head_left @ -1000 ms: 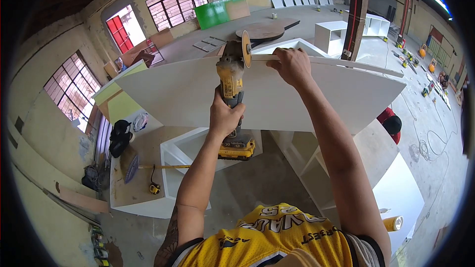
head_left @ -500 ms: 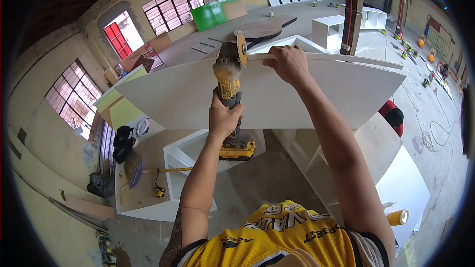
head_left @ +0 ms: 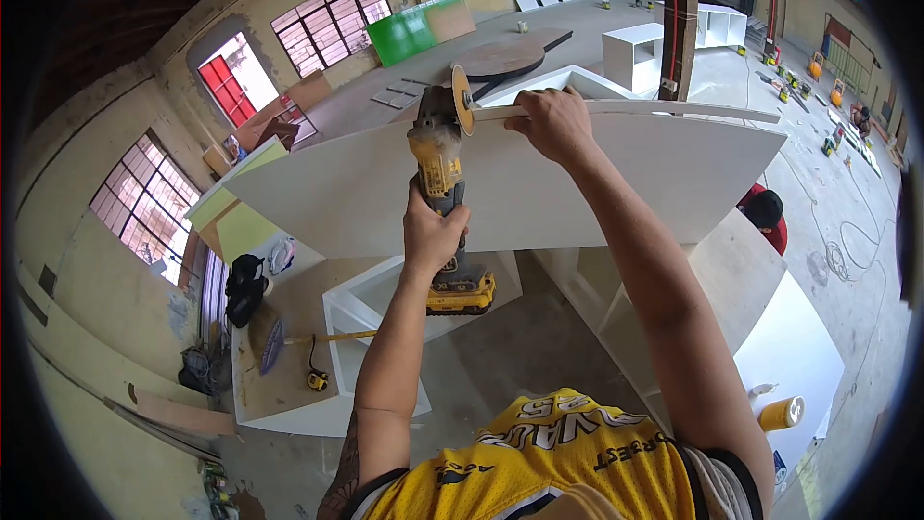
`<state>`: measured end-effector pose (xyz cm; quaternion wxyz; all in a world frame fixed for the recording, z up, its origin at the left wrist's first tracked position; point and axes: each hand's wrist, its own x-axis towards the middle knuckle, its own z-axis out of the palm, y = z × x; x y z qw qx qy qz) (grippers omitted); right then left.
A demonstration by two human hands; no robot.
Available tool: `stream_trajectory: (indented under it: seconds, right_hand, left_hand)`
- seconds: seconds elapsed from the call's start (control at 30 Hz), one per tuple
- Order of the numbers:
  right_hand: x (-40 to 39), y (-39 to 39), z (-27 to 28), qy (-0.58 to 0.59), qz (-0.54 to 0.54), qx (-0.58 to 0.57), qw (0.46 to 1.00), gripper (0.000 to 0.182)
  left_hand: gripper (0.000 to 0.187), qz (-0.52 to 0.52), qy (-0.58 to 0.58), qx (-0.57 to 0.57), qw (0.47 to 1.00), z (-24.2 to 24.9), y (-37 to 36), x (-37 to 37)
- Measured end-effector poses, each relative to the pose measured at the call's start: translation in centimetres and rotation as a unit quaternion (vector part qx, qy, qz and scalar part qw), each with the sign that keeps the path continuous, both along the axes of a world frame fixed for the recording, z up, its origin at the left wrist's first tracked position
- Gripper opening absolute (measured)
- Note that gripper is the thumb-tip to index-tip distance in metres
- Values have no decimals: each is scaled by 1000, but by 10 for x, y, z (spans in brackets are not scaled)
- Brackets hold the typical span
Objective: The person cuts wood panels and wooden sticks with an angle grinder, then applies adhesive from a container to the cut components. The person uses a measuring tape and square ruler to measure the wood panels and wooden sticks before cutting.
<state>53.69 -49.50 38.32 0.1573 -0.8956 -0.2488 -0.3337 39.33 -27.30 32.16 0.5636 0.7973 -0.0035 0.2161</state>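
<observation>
My left hand (head_left: pixel 433 234) is wrapped around the grip of a yellow and black cordless angle grinder (head_left: pixel 440 159), its battery pack hanging toward me. A thin tan cutting disc (head_left: pixel 462 99) stands upright at the grinder's head. Close to the disc, my right hand (head_left: pixel 553 123) is closed over a narrow white strip (head_left: pixel 688 110), fingers curled on its near end. The strip runs right along the top edge of a large white panel (head_left: pixel 366 188), the disc right at the strip's left end.
White cabinet frames (head_left: pixel 351 313) stand below the panel. A tape measure (head_left: pixel 317 380) lies on a board at left. A yellow cylinder (head_left: pixel 781 413) rests on a white sheet at right. One person in red (head_left: pixel 765 215) is low behind the panel's right end. Cords (head_left: pixel 842 265) trail over the floor.
The view has shifted slightly, and the grinder and both hands appear a little further left. The person in red has shifted, showing more of the head. Both grips stay the same.
</observation>
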Motion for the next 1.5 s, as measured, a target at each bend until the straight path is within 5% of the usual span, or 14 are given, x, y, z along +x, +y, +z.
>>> stream_trajectory:
  seconds: [0.53, 0.97, 1.27, 1.33, 1.47, 1.5]
  right_hand:
    - [3, -4, -6, -12, 35, 35, 999, 32]
    - [4, -15, 0, 63, 75, 71, 993, 35]
    - [46, -28, -16, 164, 119, 100, 974, 44]
    - [51, -35, -19, 117, 144, 89, 979, 58]
    - [50, -37, -22, 12, 49, -24, 998, 54]
    - [51, -38, -29, -12, 73, 21, 997, 49]
  left_hand:
    - [59, -3, -18, -5, 1000, -6, 1, 0]
    - [73, -26, -175, -182, 967, 27, 18, -75]
    - [74, 185, -225, -212, 933, -44, 125, -166]
    - [75, 270, -239, -140, 922, -61, 156, -191]
    - [81, 427, -242, -83, 867, -109, 228, -231]
    - [85, 467, -239, -72, 848, -114, 243, -245]
